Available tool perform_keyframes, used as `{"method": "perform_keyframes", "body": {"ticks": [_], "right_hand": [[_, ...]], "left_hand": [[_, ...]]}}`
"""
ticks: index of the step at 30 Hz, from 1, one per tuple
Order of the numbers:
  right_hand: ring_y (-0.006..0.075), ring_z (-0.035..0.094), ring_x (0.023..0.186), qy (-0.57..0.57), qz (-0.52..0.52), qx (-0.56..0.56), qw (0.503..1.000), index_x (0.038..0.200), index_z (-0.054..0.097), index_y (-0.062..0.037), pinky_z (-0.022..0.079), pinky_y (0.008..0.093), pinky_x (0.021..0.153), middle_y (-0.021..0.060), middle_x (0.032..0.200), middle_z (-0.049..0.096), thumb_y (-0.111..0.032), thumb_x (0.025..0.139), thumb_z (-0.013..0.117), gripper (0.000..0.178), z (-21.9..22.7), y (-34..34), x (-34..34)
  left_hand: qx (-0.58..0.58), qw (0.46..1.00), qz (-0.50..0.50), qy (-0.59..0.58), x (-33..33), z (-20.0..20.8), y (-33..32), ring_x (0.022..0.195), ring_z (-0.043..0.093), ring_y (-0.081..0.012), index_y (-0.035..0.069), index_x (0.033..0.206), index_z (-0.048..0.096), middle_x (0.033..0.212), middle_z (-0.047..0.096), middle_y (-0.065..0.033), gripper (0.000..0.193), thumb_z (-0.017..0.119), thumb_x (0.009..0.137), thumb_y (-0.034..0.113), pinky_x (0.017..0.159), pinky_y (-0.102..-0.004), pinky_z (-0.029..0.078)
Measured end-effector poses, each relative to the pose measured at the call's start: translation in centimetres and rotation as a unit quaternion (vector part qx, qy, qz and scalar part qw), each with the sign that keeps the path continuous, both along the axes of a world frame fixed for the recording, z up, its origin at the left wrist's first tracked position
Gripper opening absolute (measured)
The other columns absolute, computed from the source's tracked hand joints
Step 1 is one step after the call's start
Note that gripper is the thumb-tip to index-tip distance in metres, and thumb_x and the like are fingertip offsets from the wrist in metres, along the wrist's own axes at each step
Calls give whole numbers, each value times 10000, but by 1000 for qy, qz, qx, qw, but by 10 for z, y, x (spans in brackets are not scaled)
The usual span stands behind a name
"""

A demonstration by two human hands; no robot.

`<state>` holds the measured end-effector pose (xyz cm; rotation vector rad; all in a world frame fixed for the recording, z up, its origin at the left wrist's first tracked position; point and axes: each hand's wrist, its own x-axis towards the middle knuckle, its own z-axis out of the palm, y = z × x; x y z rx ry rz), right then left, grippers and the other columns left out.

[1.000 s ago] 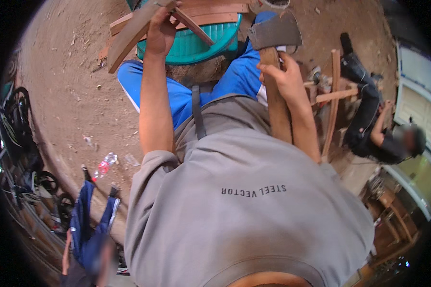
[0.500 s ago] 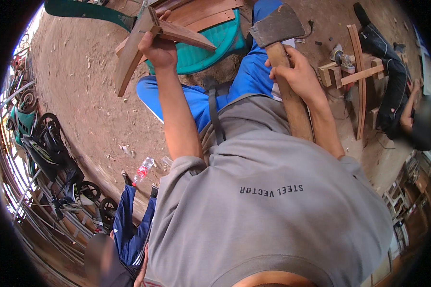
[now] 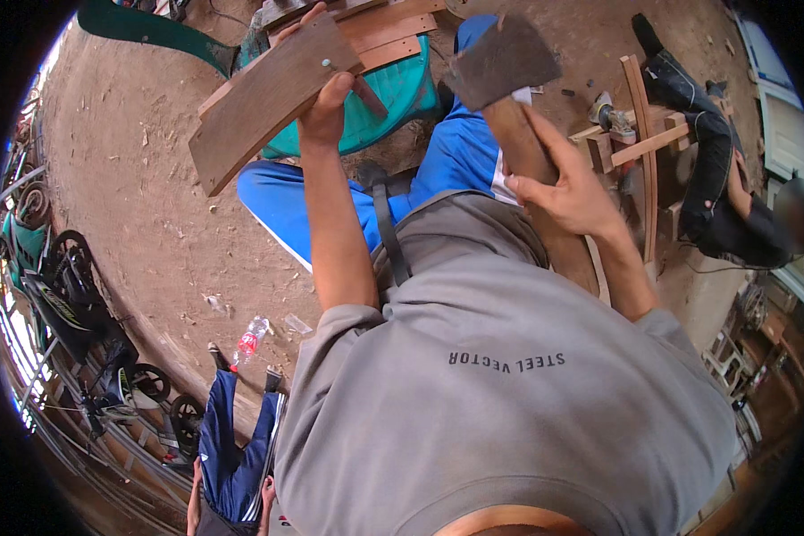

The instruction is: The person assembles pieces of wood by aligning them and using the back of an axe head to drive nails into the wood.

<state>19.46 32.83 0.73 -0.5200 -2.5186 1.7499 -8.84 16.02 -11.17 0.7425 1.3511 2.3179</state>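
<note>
My left hand [image 3: 324, 112] is closed around a brown wooden piece [image 3: 255, 116] made of joined boards. Its broad flat face is turned up to me, and a screw or bolt head shows near one end. In my right hand [image 3: 570, 179] is an axe [image 3: 506, 67], gripped by its wooden handle with the dark, broad head pointing up and away. The lower end of the handle lies along my right side. Apart from each other, the blade and the wooden piece do not touch. Behind the wood stands a green plastic chair [image 3: 409, 85] bearing several boards [image 3: 386, 31].
At right, a person in black [image 3: 706, 170] is beside a wooden frame [image 3: 645, 152] with a power tool [image 3: 609, 116]. Motorbikes [image 3: 71, 304] line the left. A plastic bottle [image 3: 252, 338] lies near a person in dark blue trousers [image 3: 237, 438] at lower left.
The wooden piece has turned in my left hand, so its broad face now shows instead of its edges. The axe has shifted slightly, its head a little lower left.
</note>
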Motion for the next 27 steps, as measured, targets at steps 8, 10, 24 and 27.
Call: {"method": "perform_keyframes", "body": {"ticks": [8, 10, 24, 27], "right_hand": [[175, 657, 930, 40, -30, 35, 998, 1521, 380, -7, 539, 313, 829, 133, 1115, 657, -26, 934, 730, 684, 87, -29, -41], [200, 668, 952, 34, 1, 102, 994, 1513, 391, -19, 537, 329, 853, 154, 1130, 665, -27, 932, 730, 673, 85, -36, -43], [276, 721, 944, 51, -73, 248, 965, 1442, 420, -16, 549, 368, 824, 210, 1045, 714, -116, 956, 729, 585, 107, -70, -75], [366, 726, 984, 2, 48, 313, 949, 1430, 421, -2, 546, 417, 848, 270, 1065, 703, -131, 956, 728, 579, 82, -73, -78]], "left_hand": [[-84, 978, 56, 185, 13, 3, 3, 1147, 588, -175, 97, 1457, 457, 1248, 639, -59, 865, 901, 783, 408, 978, -367, 517], [-142, 954, 68, 254, 11, 3, 5, 1189, 561, -198, 56, 1377, 514, 1307, 598, -74, 852, 907, 728, 444, 1015, -355, 478], [-165, 892, 152, 392, 2, 19, -9, 1278, 490, -288, 128, 1353, 582, 1317, 573, -73, 845, 912, 640, 438, 1100, -429, 399], [-167, 881, 160, 412, 3, 16, -11, 1293, 486, -302, 148, 1354, 597, 1343, 572, -74, 843, 904, 641, 475, 1109, -449, 390]]}}
